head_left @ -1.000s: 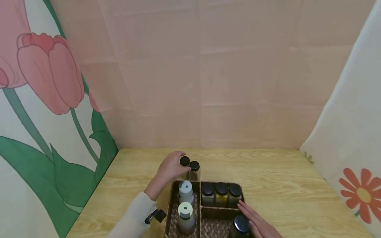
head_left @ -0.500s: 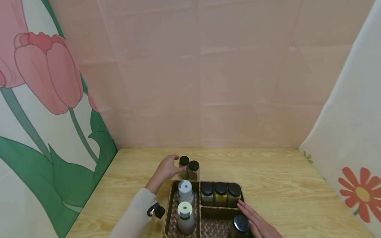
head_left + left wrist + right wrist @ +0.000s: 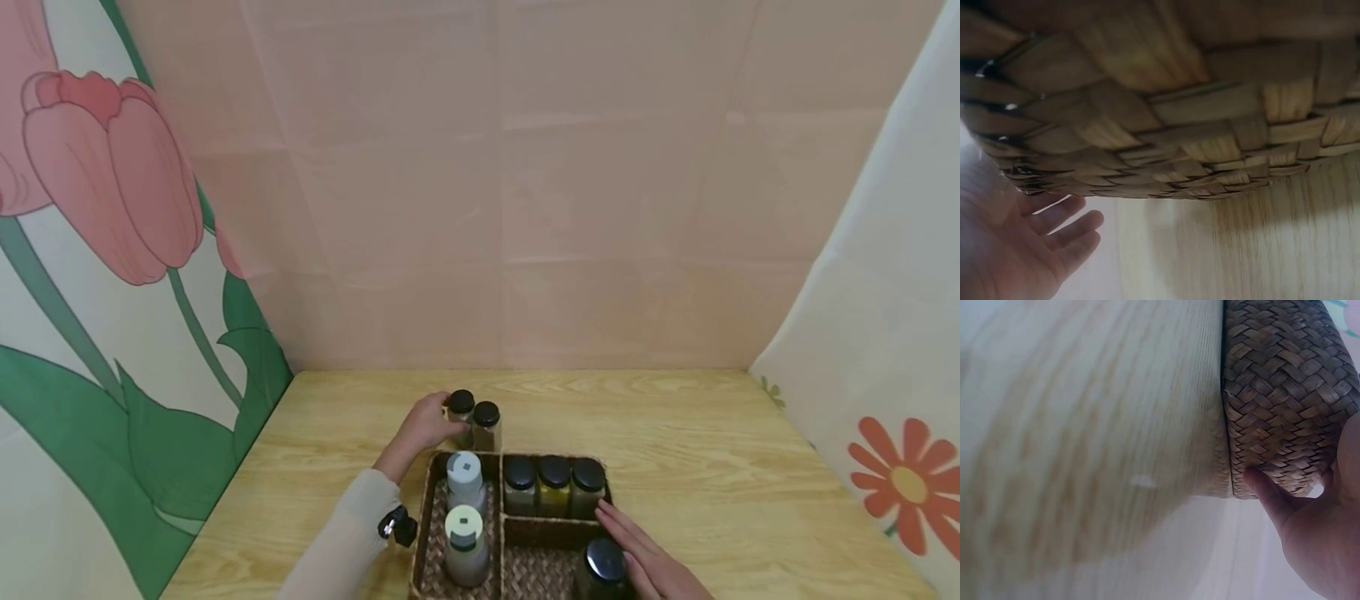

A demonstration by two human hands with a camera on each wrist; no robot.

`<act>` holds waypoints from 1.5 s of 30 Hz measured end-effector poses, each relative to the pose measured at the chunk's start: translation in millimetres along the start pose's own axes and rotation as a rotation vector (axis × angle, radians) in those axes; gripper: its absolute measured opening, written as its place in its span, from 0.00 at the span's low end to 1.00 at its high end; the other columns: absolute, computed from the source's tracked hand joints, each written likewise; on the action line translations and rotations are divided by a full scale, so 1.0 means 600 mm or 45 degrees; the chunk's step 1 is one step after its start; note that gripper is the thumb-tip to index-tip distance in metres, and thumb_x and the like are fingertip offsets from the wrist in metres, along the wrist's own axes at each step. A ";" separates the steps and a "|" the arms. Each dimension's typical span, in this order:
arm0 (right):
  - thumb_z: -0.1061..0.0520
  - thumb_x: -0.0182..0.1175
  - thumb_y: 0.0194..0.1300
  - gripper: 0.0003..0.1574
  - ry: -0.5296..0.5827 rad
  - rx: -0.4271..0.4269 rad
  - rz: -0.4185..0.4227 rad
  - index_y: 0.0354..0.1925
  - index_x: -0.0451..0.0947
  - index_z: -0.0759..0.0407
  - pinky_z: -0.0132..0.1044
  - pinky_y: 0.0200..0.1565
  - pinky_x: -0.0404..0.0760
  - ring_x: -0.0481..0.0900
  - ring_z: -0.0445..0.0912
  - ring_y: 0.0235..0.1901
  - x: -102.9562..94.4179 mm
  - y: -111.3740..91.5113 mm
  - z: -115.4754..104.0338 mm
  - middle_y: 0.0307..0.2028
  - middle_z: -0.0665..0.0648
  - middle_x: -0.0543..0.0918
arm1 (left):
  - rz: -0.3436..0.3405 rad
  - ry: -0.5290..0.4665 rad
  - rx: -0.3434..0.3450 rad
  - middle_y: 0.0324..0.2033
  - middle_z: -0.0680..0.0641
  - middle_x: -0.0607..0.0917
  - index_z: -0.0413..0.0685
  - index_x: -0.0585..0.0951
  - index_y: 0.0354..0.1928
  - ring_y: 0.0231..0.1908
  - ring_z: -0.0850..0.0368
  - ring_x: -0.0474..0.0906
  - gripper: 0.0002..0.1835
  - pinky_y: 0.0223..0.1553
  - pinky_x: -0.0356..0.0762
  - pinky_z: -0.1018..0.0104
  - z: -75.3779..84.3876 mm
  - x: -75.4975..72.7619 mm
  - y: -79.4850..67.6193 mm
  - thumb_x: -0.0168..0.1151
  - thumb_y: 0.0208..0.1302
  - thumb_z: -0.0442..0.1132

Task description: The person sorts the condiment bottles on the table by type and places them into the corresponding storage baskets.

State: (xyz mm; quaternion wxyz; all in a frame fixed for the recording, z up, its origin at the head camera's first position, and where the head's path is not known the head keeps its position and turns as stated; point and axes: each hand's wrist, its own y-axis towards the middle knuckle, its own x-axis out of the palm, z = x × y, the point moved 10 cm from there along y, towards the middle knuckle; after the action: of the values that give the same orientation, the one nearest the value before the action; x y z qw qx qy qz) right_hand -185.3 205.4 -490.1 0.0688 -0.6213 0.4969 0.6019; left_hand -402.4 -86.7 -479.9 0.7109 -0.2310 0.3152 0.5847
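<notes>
Beyond the woven basket (image 3: pixel 501 533) stand two black-lidded jars, a left jar (image 3: pixel 461 403) and a right jar (image 3: pixel 487 423), close side by side. My left hand (image 3: pixel 425 426) reaches around the left jar, thumb in front and fingers at its far left side. In the left wrist view the basket's underside or wall hides part of this left hand (image 3: pixel 1029 244); its visible fingers are loosely extended. My right hand (image 3: pixel 647 557) rests along the basket's right side, fingers fairly straight. A fingertip of the right hand (image 3: pixel 1316 531) touches the woven outer wall in the right wrist view.
Two pale-capped bottles, a far bottle (image 3: pixel 465 481) and a near bottle (image 3: pixel 465 550), stand in the basket's left compartment. Three dark-lidded jars (image 3: pixel 553 487) fill the back right compartment. A larger dark jar (image 3: pixel 602 569) stands front right. The wooden table (image 3: pixel 720 467) extends around.
My left hand drew back a little from the left jar, then came close around it again. The two jars stay put. My right hand stays at the basket's side.
</notes>
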 end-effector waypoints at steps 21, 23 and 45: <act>0.66 0.60 0.69 0.33 -0.030 0.068 -0.058 0.71 0.70 0.57 0.22 0.55 0.76 0.47 0.19 0.71 0.007 -0.003 0.004 0.72 0.49 0.70 | -0.001 -0.031 0.029 0.43 0.41 0.86 0.35 0.78 0.56 0.42 0.47 0.82 0.29 0.40 0.82 0.53 -0.005 0.008 -0.003 0.74 0.55 0.40; 0.66 0.61 0.68 0.34 -0.004 0.054 -0.043 0.71 0.70 0.57 0.16 0.57 0.70 0.48 0.20 0.71 0.005 -0.003 0.002 0.72 0.48 0.70 | 0.004 -0.034 0.027 0.44 0.40 0.86 0.35 0.78 0.56 0.44 0.45 0.82 0.29 0.43 0.83 0.51 -0.007 0.009 -0.004 0.76 0.55 0.42; 0.68 0.62 0.65 0.35 0.010 0.068 -0.024 0.70 0.72 0.57 0.12 0.59 0.62 0.48 0.20 0.71 0.007 -0.002 0.000 0.71 0.48 0.71 | 0.168 -0.124 0.019 0.41 0.42 0.84 0.40 0.80 0.52 0.37 0.49 0.78 0.25 0.33 0.79 0.58 -0.022 -0.043 -0.024 0.73 0.60 0.48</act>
State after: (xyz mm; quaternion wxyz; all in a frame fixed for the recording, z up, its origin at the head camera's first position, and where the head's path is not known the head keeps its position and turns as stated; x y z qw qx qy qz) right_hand -185.6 203.8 -494.2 0.0891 -0.6262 0.5074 0.5853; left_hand -393.8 -116.6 -470.8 0.6871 -0.1757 0.2990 0.6384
